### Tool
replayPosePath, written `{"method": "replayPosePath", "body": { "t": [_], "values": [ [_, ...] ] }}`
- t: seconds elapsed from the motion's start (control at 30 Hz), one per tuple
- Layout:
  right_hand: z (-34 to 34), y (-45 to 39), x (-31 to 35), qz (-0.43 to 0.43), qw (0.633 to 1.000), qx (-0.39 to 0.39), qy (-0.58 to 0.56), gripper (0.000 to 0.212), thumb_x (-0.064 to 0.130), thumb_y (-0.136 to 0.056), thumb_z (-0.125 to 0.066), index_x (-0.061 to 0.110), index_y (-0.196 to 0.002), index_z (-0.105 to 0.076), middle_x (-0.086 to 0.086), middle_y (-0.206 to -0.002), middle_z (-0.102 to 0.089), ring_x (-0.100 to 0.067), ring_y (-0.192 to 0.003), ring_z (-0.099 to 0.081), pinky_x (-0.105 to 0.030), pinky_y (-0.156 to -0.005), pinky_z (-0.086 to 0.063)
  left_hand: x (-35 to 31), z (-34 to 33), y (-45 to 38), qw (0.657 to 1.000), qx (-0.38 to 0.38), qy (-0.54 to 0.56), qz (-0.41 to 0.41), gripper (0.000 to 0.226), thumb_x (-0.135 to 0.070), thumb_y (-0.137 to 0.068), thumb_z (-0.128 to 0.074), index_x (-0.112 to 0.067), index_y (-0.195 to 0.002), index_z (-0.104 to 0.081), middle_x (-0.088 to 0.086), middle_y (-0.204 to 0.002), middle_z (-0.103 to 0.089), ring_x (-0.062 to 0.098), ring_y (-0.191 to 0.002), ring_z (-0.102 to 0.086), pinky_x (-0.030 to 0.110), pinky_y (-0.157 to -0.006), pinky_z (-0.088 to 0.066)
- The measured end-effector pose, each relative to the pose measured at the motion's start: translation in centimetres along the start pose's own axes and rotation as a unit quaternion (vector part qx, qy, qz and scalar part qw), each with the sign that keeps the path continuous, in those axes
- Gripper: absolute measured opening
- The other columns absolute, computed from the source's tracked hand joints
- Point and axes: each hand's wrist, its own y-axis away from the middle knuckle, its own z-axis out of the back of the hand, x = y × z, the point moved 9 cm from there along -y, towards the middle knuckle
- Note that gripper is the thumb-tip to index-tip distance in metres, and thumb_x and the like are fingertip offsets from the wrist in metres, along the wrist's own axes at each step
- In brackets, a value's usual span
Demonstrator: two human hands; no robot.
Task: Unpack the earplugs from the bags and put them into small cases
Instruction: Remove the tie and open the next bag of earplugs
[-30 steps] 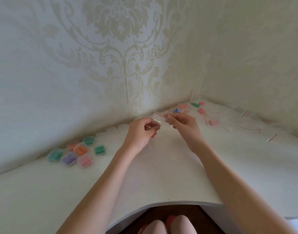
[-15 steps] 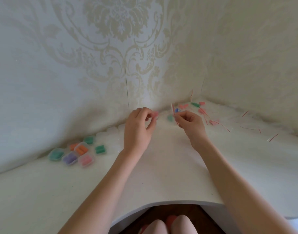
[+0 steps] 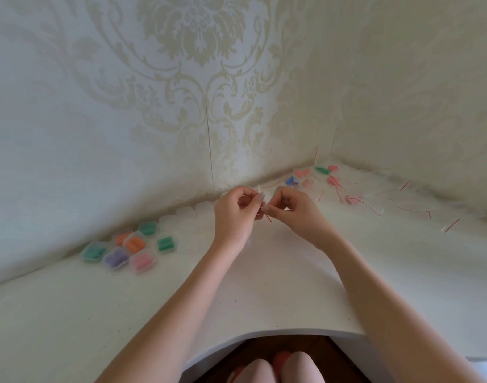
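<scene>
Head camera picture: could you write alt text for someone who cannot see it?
Two bare hands, left hand and right hand, meet over a white table, pinching a small clear bag with a red strip. Filled small cases sit at left; bagged earplugs and empty bags lie in the far corner.

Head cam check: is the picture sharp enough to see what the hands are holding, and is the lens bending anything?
Head view: soft, even light, no glare. The left hand and right hand pinch a small clear bag, too blurred for its contents to show. Wide-angle distortion bows the table edge and the walls.
</scene>
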Motion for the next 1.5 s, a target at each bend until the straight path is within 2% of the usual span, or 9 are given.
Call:
{"method": "replayPosePath", "body": {
  "t": [0.23, 0.43, 0.6, 0.77, 0.93, 1.03, 1.17, 1.33, 1.5],
  "values": [
    [-1.1, 0.1, -0.3, -0.036, 0.998, 0.024, -0.05, 0.019, 0.011, -0.096, -0.051, 0.011, -0.078, -0.044, 0.0, -0.063, -0.051, -0.009, -0.058, -0.046, -0.017, -0.058, -0.038, 0.6, -0.3, -0.1, 0.999, 0.02, 0.015, 0.021, 0.01, -0.004, -0.091, -0.058, 0.003, -0.086, -0.064, 0.016, -0.076, -0.069, 0.022, -0.067, -0.069, 0.027, -0.063, -0.057],
    [-1.4, 0.2, -0.2, 0.007, 0.988, -0.009, 0.153, 0.03, 0.017, -0.095, -0.044, 0.02, -0.067, -0.034, 0.002, -0.061, -0.043, -0.014, -0.056, -0.034, -0.034, -0.055, -0.029, 0.8, -1.0, 0.3, 0.999, 0.04, -0.023, 0.017, 0.013, 0.001, -0.089, -0.053, -0.008, -0.083, -0.062, 0.004, -0.072, -0.066, 0.011, -0.063, -0.067, 0.025, -0.062, -0.056],
    [-1.1, 0.4, 0.7, 0.038, 0.976, -0.043, 0.211, 0.029, 0.021, -0.096, -0.044, 0.019, -0.068, -0.039, 0.001, -0.06, -0.049, -0.018, -0.054, -0.04, -0.033, -0.052, -0.031, 0.8, -1.4, 0.6, 0.999, 0.036, -0.009, 0.036, 0.015, -0.011, -0.093, -0.052, -0.01, -0.078, -0.057, 0.004, -0.071, -0.064, 0.016, -0.066, -0.064, 0.032, -0.063, -0.058],
    [-1.3, 0.9, 1.6, 0.059, 0.964, -0.067, 0.249, 0.027, 0.022, -0.096, -0.044, 0.02, -0.069, -0.041, 0.005, -0.058, -0.052, -0.012, -0.05, -0.04, -0.029, -0.048, -0.029, -0.6, -1.0, 0.9, 0.994, 0.019, -0.101, -0.031, 0.026, -0.016, -0.098, -0.047, -0.017, -0.072, -0.049, 0.002, -0.063, -0.059, 0.021, -0.058, -0.06, 0.037, -0.062, -0.052],
    [-1.4, 1.2, 2.3, 0.074, 0.97, -0.122, 0.197, 0.026, 0.02, -0.098, -0.042, 0.015, -0.073, -0.036, 0.007, -0.055, -0.041, -0.016, -0.05, -0.037, -0.033, -0.048, -0.026, -2.0, -2.2, 1.5, 0.948, 0.064, -0.288, -0.115, 0.025, -0.021, -0.102, -0.034, -0.015, -0.078, -0.037, -0.006, -0.063, -0.046, 0.018, -0.058, -0.048, 0.033, -0.054, -0.03],
    [-1.4, 1.1, 2.1, 0.073, 0.977, -0.131, 0.154, 0.024, 0.024, -0.096, -0.035, 0.016, -0.074, -0.035, 0.005, -0.058, -0.042, -0.019, -0.054, -0.038, -0.036, -0.051, -0.03, -2.2, -2.4, 1.5, 0.945, 0.07, -0.294, -0.123, 0.023, -0.019, -0.101, -0.033, -0.012, -0.079, -0.038, -0.006, -0.065, -0.047, 0.022, -0.063, -0.05, 0.033, -0.056, -0.032],
    [-2.1, 0.7, 1.1, 0.034, 0.986, -0.115, 0.118, 0.032, 0.02, -0.1, -0.033, 0.025, -0.069, -0.031, 0.007, -0.059, -0.041, -0.015, -0.055, -0.037, -0.04, -0.055, -0.034, -2.1, -2.1, 1.4, 0.939, 0.067, -0.314, -0.12, 0.026, -0.019, -0.101, -0.033, -0.016, -0.076, -0.036, -0.008, -0.061, -0.043, 0.011, -0.055, -0.043, 0.031, -0.054, -0.025],
    [-2.0, 0.7, 1.3, 0.03, 0.988, -0.129, 0.086, 0.034, 0.024, -0.103, -0.031, 0.007, -0.076, -0.044, 0.0, -0.061, -0.048, -0.016, -0.054, -0.044, -0.033, -0.053, -0.035, -2.0, -2.0, 1.5, 0.935, 0.06, -0.333, -0.108, 0.03, -0.025, -0.102, -0.032, -0.014, -0.076, -0.041, -0.007, -0.061, -0.047, 0.019, -0.059, -0.047, 0.031, -0.055, -0.027],
    [-1.8, 0.7, 1.4, 0.002, 0.975, -0.109, 0.194, 0.031, 0.025, -0.103, -0.029, 0.012, -0.077, -0.038, 0.003, -0.057, -0.042, -0.022, -0.056, -0.04, -0.033, -0.056, -0.028, -2.2, -1.9, 1.5, 0.863, 0.027, -0.487, -0.135, 0.021, -0.023, -0.101, -0.034, -0.012, -0.089, -0.048, 0.003, -0.073, -0.052, 0.024, -0.066, -0.044, 0.032, -0.056, -0.029]
  ]
}}
